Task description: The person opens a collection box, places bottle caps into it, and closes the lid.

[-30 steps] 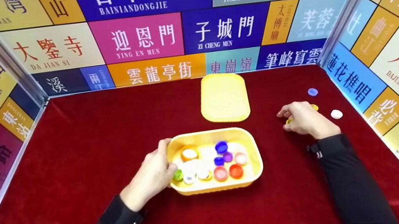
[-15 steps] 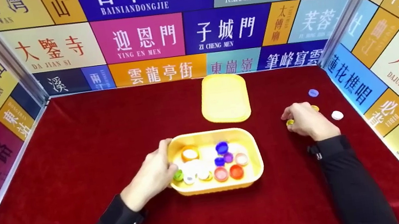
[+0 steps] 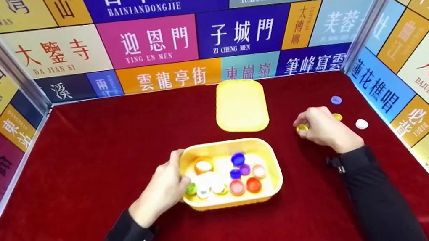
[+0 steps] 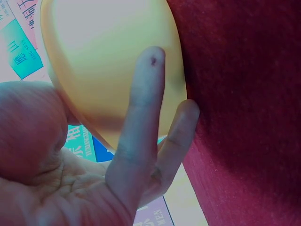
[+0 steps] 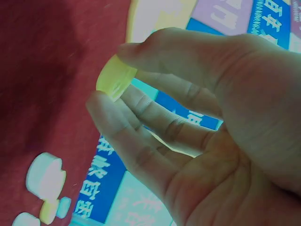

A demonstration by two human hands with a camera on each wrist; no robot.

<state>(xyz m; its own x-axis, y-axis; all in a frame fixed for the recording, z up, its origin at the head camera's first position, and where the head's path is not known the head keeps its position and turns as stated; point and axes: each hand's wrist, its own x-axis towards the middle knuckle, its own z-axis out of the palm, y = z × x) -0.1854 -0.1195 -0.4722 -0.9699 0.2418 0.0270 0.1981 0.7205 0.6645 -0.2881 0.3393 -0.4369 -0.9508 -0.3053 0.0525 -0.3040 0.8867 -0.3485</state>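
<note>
With thumb over the rim and fingers against the outer wall, my left hand (image 3: 163, 186) grips the left end of a yellow plastic box (image 3: 274, 188). The left wrist view shows the fingers (image 4: 147, 89) spread along the box's wall. Inside lie several bottle caps, among them a red cap (image 3: 253, 184), a dark blue cap (image 3: 238, 159) and a green cap (image 3: 191, 189). To the right of the box, my right hand (image 3: 322, 129) pinches a yellow bottle cap (image 5: 114, 78) between thumb and fingertips, low over the red cloth.
Behind the box a yellow lid (image 3: 241, 106) lies flat on the red cloth (image 3: 122, 130). Around the right hand lie a blue cap (image 3: 336, 99), another yellow cap (image 3: 337, 116) and a white cap (image 3: 361, 123). Printed panels (image 3: 151, 40) wall in the table's back and sides.
The right hand first closes on the yellow cap beneath it, then moves slightly left with it. The left hand and the box keep their place.
</note>
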